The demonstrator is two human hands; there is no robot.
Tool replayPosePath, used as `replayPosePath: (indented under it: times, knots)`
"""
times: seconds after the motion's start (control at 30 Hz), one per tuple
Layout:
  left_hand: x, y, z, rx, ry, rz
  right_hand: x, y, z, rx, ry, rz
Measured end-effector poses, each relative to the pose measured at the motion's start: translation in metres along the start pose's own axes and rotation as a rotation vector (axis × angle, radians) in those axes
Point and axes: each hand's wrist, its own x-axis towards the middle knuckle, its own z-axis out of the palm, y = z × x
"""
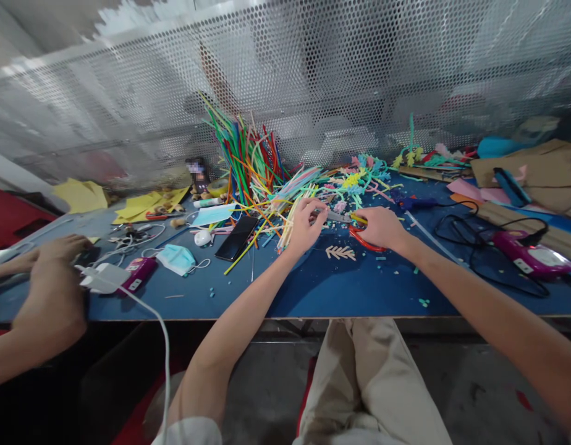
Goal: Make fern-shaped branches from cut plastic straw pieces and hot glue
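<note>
My right hand [380, 228] is wrapped round a pair of scissors or cutters with red and yellow handles [367, 241]; the metal blades [337, 216] point left. At the blade end, my left hand [308, 224] has its fingers pinched together; what they hold is too small to make out. Just below the blades, a pale leaf-shaped piece [340, 253] lies on the blue table [322, 290]. Behind my left hand spreads a pile of pastel sticks [297, 188], and a heap of colourful fuzzy pieces [359, 179] sits behind my right hand.
A bundle of coloured stems [248, 154] stands at the back. Left of my hands are a black phone [236, 238], face masks [177, 259] and a white charger [104, 278]. Another person's hands [63, 250] rest at far left. A purple power strip [533, 254], cables and cardboard [540, 176] lie right.
</note>
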Motion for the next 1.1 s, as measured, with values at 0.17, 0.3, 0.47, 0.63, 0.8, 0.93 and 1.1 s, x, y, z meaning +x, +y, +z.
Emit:
replayPosePath:
  times: [0.17,0.3,0.47,0.63,0.8,0.93,1.1]
  knots:
    - [-0.0006,0.0023,-0.001,-0.034,-0.016,-0.037,-0.0005,-0.0031,-0.0014,-0.012,-0.001,0.005]
    - [0.0006,0.0031,-0.001,-0.063,-0.012,-0.065,-0.0008,-0.0043,-0.0024,-0.021,-0.009,0.013]
    - [0.001,0.0035,-0.0007,-0.077,-0.014,-0.104,-0.001,-0.0055,-0.0041,-0.033,-0.043,0.027]
    - [0.0004,0.0029,0.001,-0.086,0.001,-0.107,-0.0011,-0.0069,-0.0053,-0.055,-0.047,0.024]
    - [0.0003,0.0011,0.0029,-0.057,-0.007,-0.143,0.0002,-0.0066,-0.0056,-0.092,-0.079,0.033]
    - [0.0008,-0.0012,0.0044,-0.017,0.008,-0.153,0.0017,-0.0066,-0.0054,-0.159,-0.123,0.054]
    - [0.0027,-0.0036,0.0025,0.001,0.077,-0.101,0.0025,-0.0092,-0.0079,-0.204,-0.118,0.081]
